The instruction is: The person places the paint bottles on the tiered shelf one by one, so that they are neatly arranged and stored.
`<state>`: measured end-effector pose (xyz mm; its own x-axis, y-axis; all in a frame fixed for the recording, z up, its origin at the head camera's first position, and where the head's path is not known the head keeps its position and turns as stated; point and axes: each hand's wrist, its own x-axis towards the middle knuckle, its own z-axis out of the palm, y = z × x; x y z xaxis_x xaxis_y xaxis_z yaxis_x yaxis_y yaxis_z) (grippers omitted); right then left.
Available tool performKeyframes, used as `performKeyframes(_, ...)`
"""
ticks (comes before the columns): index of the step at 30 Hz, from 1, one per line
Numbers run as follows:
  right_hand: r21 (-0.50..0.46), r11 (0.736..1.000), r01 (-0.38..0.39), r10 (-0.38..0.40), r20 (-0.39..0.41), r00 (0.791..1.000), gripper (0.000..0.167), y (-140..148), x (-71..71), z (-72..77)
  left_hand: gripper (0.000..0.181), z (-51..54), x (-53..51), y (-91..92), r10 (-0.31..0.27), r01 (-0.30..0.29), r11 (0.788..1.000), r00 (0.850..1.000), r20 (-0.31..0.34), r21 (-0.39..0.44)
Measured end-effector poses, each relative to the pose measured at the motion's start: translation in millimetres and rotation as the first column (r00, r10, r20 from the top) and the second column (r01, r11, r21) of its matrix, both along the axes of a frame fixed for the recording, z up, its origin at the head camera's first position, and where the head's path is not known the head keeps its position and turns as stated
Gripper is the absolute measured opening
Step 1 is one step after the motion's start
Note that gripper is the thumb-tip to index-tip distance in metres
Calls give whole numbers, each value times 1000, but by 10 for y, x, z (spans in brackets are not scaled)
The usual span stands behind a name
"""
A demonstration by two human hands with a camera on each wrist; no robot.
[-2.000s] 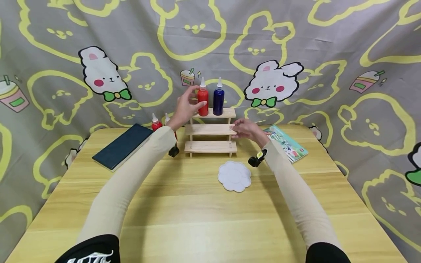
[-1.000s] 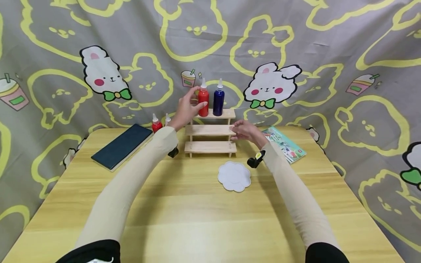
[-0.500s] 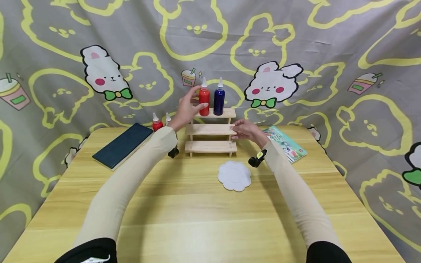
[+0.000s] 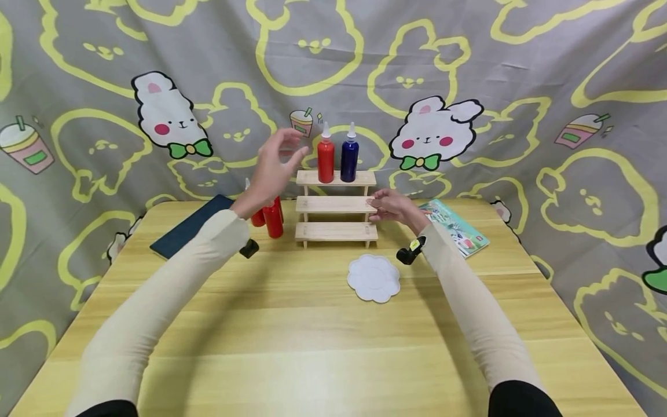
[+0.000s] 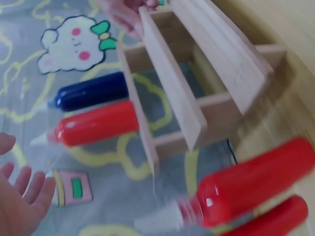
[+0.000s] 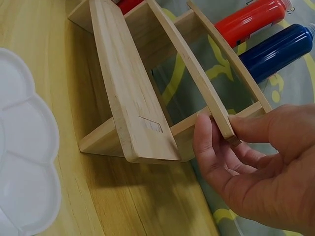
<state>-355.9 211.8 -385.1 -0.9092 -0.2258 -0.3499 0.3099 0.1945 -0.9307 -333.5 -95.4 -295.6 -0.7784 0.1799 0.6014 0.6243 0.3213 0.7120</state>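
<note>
A grey, yellow-outlined backdrop (image 4: 224, 35) hung just behind the wood-grain table (image 4: 312, 336). Near the table's far edge, at 12 o'clock from the person, stood the three-tier rack (image 4: 336, 203); stocking it with bottles seemed to be the work in hand, with its top tier the current step. The dark book (image 4: 189, 227) lay at 9 o'clock of the rack, the bright book (image 4: 461, 229) at 3 and the dish (image 4: 373, 279) at 5. The left hand (image 4: 273, 165) hung in the air at 10 o'clock, fingers spread and curved round nothing, while the right hand (image 4: 393, 207), at 3, pinched the end of the middle tier between thumb and fingers, probably to steady it. The red bottle (image 4: 326, 162) and the blue bottle (image 4: 350, 161) stood upright on the top tier, slightly apart, the left hand near the red one but not touching it. At least two other reds (image 4: 273, 220) stood on the table at 9 o'clock. The next move likely called for the left hand to drop to these and grip one without brushing the upper pair. The top tier had a short bare strip at each end and no visible lip; both lower tiers offered full-length room, and towards 6 o'clock the table lay wide open.
</note>
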Motion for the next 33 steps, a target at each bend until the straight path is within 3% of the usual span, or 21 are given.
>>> performKeyframes(5,0,1000,11,-11,9,1000,48,24,2,20,27,-20,86,-308,49,-49,997,999,5,-54)
performKeyframes(14,-10,1000,14,-14,13,1000,33,41,-14,-14,25,-242,240,-708,127,-119,983,991,50,-141)
performKeyframes(24,3,1000,12,-12,23,1000,39,-7,-7,14,26,-433,323,-900,136,-111,977,982,128,-184)
performKeyframes(33,17,1000,10,-11,23,1000,38,-8,-7,14,27,-619,360,-979,147,-109,969,976,160,-223)
